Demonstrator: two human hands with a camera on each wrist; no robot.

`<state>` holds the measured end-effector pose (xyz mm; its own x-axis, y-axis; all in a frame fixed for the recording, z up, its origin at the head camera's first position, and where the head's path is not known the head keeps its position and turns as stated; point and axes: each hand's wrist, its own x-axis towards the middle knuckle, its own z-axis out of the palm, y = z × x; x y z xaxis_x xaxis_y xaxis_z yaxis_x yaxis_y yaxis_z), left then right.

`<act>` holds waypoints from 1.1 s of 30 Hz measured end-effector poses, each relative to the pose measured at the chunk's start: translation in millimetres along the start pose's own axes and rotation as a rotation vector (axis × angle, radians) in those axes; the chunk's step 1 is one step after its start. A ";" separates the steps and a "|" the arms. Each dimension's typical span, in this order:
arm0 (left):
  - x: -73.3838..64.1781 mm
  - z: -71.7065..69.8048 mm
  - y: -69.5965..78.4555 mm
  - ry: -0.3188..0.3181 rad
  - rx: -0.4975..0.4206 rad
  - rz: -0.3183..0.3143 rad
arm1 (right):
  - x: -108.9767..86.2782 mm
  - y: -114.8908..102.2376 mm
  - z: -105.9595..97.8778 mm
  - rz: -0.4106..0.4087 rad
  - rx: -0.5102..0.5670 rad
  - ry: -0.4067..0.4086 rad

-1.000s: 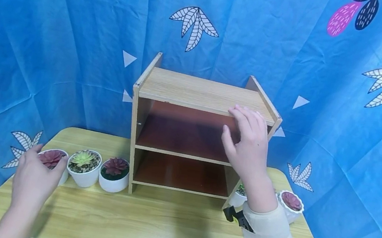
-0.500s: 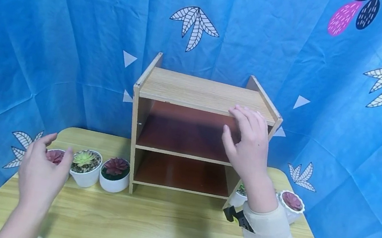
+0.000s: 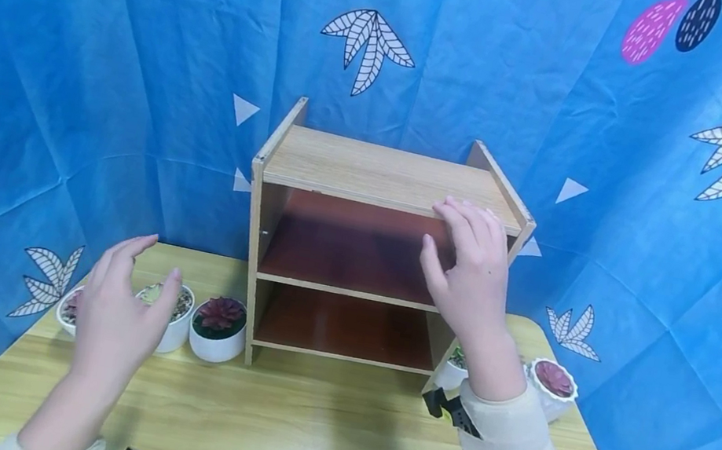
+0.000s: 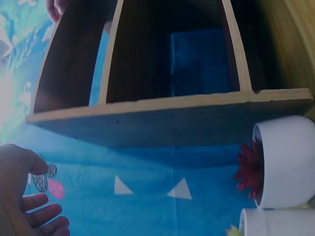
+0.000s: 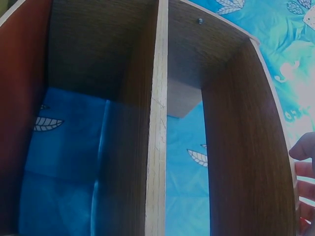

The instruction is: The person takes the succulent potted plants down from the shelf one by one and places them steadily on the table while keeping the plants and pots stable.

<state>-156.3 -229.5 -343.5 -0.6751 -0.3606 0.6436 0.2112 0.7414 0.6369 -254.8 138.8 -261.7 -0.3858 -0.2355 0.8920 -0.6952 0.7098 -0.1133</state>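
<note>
My left hand (image 3: 123,317) is raised over the left row of potted succulents, fingers and thumb spread apart, holding nothing. It partly covers a white pot with a pinkish plant (image 3: 69,310) and a pot with a green succulent (image 3: 177,331). A dark red succulent in a white pot (image 3: 219,325) stands beside the wooden shelf (image 3: 384,173). My right hand (image 3: 469,283) rests at the right part of the shelf's top front edge, fingertips on the board and thumb hanging in front. In the left wrist view, my left hand (image 4: 27,196) is empty, apart from the shelf.
Right of the shelf stand a wavy-rimmed white pot with a pink succulent (image 3: 552,384) and a small pot with a green plant (image 3: 453,372), partly behind the right arm. Blue patterned cloth (image 3: 144,61) surrounds the wooden table (image 3: 269,432).
My left hand has left the pinkish succulent's pot and moved right and upward, its fingers spreading. That pot stays at the row's left end. My right hand has stayed on the shelf.
</note>
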 end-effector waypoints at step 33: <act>14.5 37.2 65.8 -0.111 -0.066 0.453 | 0.5 0.3 1.6 -0.010 -0.005 0.011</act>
<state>-178.5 -164.9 -308.1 -0.5754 0.0567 0.8159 0.5443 0.7712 0.3302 -256.1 137.8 -262.0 -0.3719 -0.2356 0.8979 -0.6959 0.7110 -0.1017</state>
